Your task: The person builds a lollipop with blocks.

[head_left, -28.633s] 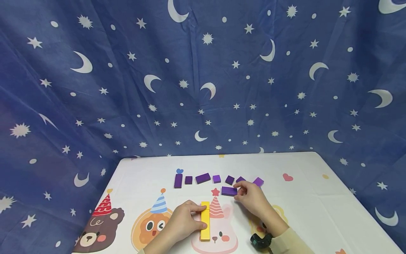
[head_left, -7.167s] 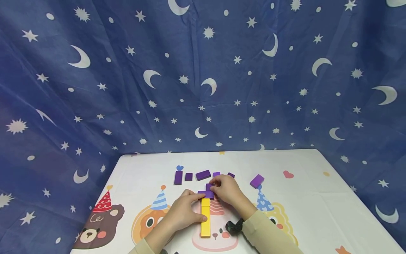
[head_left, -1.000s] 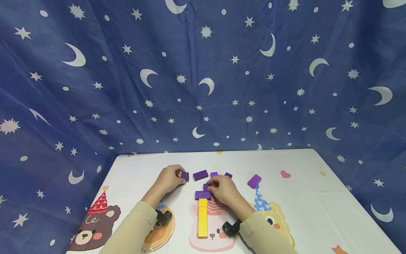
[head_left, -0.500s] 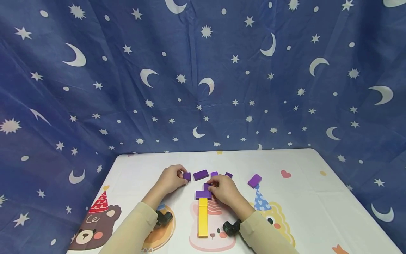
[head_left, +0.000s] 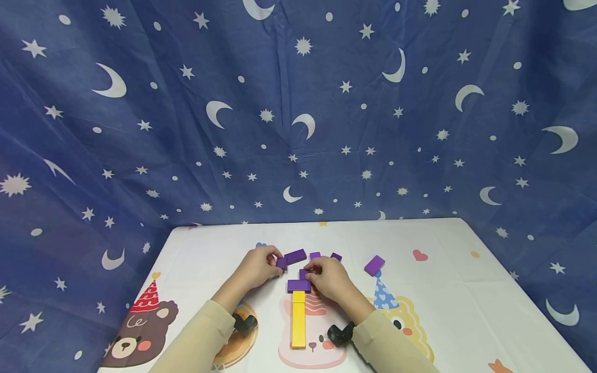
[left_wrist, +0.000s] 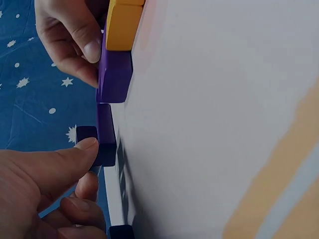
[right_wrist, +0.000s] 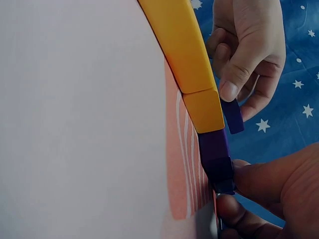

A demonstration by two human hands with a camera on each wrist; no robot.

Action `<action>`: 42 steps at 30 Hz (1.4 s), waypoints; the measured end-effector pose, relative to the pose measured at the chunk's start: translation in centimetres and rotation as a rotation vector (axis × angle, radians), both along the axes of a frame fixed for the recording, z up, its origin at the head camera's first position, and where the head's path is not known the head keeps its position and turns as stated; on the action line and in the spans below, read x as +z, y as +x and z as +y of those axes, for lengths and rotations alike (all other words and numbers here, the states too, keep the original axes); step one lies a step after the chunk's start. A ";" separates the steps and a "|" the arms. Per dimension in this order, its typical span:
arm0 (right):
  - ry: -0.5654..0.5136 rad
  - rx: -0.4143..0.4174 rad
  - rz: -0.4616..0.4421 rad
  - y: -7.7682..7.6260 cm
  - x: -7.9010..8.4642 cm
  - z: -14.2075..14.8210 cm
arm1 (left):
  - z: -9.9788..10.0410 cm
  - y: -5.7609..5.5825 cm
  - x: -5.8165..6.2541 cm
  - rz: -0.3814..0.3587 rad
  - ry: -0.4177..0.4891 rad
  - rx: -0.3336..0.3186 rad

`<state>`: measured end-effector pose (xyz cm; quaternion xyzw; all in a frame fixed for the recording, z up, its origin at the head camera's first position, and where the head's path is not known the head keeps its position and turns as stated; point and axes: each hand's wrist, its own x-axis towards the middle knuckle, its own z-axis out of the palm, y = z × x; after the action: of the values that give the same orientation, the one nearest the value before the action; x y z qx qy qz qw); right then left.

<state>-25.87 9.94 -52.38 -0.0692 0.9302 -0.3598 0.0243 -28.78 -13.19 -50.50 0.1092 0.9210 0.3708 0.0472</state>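
The left hand's thumb and fingertip pinch a dark purple square block by its sides; whether it touches the cloth is hard to tell. It is just beside the near end of a slanted dark purple bar. The right hand has thumb and finger clamped on a purple square block, set against the far edge of a crosswise purple bar, probably to steady it there. Gripping by the sides seems to suit such small pieces, leaving their top faces uncovered.

Below the crosswise bar, a small yellow block and a long yellow bar run end to end like a stem, apparently lined up on purpose. Beyond the hands lie a bright violet block, a small dark block and, well apart, a lighter purple bar.

All look smooth, slightly glossy and straight-edged, perhaps painted wood. The white tablecloth carries cartoon animals; behind hangs a creased blue curtain with moons and stars.
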 end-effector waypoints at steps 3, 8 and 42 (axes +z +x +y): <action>-0.001 0.000 -0.002 0.0 -0.1 0.0 | 0.1 0.2 -0.1 0.001 -0.006 -0.019; -0.004 -0.004 -0.004 -0.1 -0.1 0.0 | 0.4 0.5 -0.2 0.009 -0.022 -0.048; -0.003 0.024 0.048 -0.4 -0.7 0.3 | 0.5 0.8 -0.9 -0.092 0.051 -0.133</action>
<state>-26.23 10.26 -53.10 -0.0890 0.9291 -0.3590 0.0061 -28.00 -12.64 -51.38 0.1540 0.8989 0.3948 0.1114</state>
